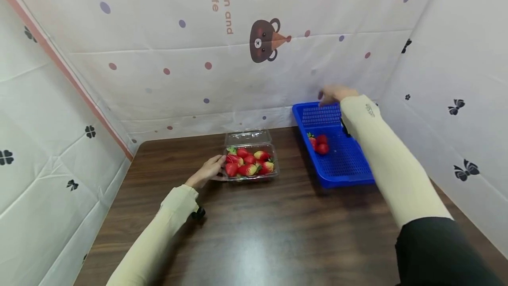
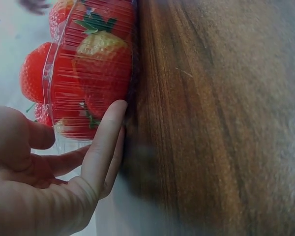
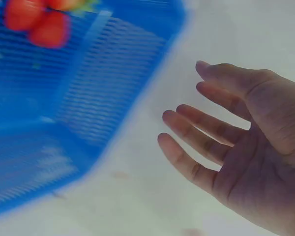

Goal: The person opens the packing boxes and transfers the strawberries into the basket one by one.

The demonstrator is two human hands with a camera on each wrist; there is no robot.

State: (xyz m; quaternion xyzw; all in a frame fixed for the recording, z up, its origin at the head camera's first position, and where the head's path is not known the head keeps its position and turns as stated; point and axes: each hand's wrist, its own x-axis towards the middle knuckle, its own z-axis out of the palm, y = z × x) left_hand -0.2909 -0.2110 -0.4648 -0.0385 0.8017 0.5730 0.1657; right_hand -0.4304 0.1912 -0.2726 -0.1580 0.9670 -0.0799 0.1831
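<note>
A clear plastic box [image 1: 274,172], its lid [image 1: 248,137] tipped back, holds several red strawberries [image 1: 248,170] heaped to the rim. Against its left end rests my left hand [image 1: 209,170]. In the left wrist view the thumb is at the rim, and a fairly straight finger [image 2: 106,142] lies along the lower wall. My right hand [image 1: 337,93] is raised over the far edge of a blue plastic basket [image 1: 349,177]. Its loosely spread fingers [image 3: 196,132] hold nothing in the right wrist view. Three strawberries [image 1: 322,148] lie at the basket's left side.
Both containers stand on a dark brown wooden table [image 1: 246,224], the basket right of the box. White printed cloth [image 1: 178,92] hangs behind the table and along both sides. The right sleeve [image 1: 390,158] covers part of the basket in the head view.
</note>
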